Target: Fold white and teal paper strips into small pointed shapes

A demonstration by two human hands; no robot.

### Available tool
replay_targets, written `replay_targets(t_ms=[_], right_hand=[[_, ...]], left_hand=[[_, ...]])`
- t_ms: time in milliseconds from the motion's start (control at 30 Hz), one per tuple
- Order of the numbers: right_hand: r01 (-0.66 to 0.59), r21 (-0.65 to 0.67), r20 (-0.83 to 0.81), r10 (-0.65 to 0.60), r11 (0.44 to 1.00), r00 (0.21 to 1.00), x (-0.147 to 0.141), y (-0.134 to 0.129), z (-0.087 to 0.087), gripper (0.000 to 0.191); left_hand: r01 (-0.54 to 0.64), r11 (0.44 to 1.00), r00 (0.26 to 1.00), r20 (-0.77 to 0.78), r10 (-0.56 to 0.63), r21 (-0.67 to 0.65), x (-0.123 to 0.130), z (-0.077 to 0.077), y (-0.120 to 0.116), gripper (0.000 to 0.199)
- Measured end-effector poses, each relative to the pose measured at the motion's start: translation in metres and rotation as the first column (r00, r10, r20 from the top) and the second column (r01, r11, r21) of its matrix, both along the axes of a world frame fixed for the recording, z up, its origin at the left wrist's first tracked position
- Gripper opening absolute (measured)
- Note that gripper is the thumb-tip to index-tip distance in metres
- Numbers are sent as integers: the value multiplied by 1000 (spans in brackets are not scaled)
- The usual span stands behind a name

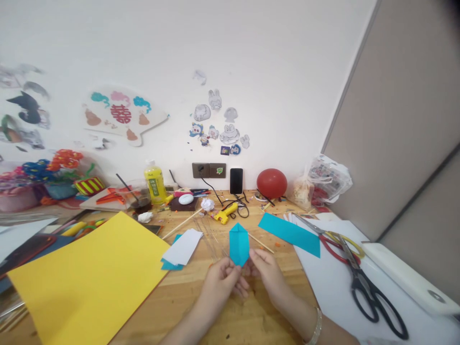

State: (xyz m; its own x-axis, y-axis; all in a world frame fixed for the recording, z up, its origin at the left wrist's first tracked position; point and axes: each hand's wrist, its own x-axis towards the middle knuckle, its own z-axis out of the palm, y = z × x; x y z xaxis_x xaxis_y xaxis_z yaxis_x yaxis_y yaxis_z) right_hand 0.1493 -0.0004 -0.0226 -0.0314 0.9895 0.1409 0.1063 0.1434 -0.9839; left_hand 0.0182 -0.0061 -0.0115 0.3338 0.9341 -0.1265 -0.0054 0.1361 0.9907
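A small folded piece of blue paper (239, 245) is held upright above the wooden table, with creases and pointed ends at top and bottom. My left hand (223, 278) pinches its lower tip between thumb and fingers. On its lower right edge, my right hand (265, 268) grips it with the thumb in front; some of the fingers are hidden behind. To the left lies a small stack of white paper pieces (184, 247) with blue paper (171, 265) beneath. A flat blue paper strip (290, 234) rests to the right of my hands.
A large yellow sheet (93, 278) covers the left side. Two pairs of scissors, one black-handled (373, 292) and one red-and-yellow (339, 247), lie on white paper (323, 287) at right. Behind are a yellow glue gun (226, 213), phone (236, 181), red balloon (272, 183) and bottle (155, 183).
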Motion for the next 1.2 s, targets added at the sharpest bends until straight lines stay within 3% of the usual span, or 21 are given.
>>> replay_targets(t_ms=[100,233,333,400,467,533,567,700,833,967,1200], right_hand=[[50,71,133,-59,996,989,7,5,3,39],[118,179,270,-164,977,949,25,12,13,24],[66,226,418,-158,972,895,39,13,19,13],[-86,213,532,-41,973,846,44,11,20,16],[-269,173,638,100,947,763,45,9,18,21],[-382,141,711,175,913,681,42,8,15,24],[-410,140,743,178,901,645,41,8,14,25],[-474,187,847,103,861,521,38,6,18,20],[-549,212,865,106,808,491,38,4,24,10],[-567,206,890,88,798,447,36,6,16,6],[-526,227,919,-1,820,395,29,11,1,19]], left_hand=[[60,998,982,-182,-59,2,-3,5,2,16],[183,983,891,-424,-164,4,-15,9,4,11],[216,974,832,-535,-149,64,-26,10,3,10],[236,954,720,-693,-43,186,-31,12,1,12],[310,904,509,-855,103,294,-33,15,1,12],[400,857,316,-927,204,325,-33,19,1,16],[437,839,278,-936,215,323,-32,22,1,16],[587,742,281,-941,190,325,-27,29,1,17],[621,702,362,-922,137,348,-28,24,-4,16],[607,698,425,-897,117,379,-35,15,-6,12],[532,729,503,-853,137,431,-39,8,-2,10]])
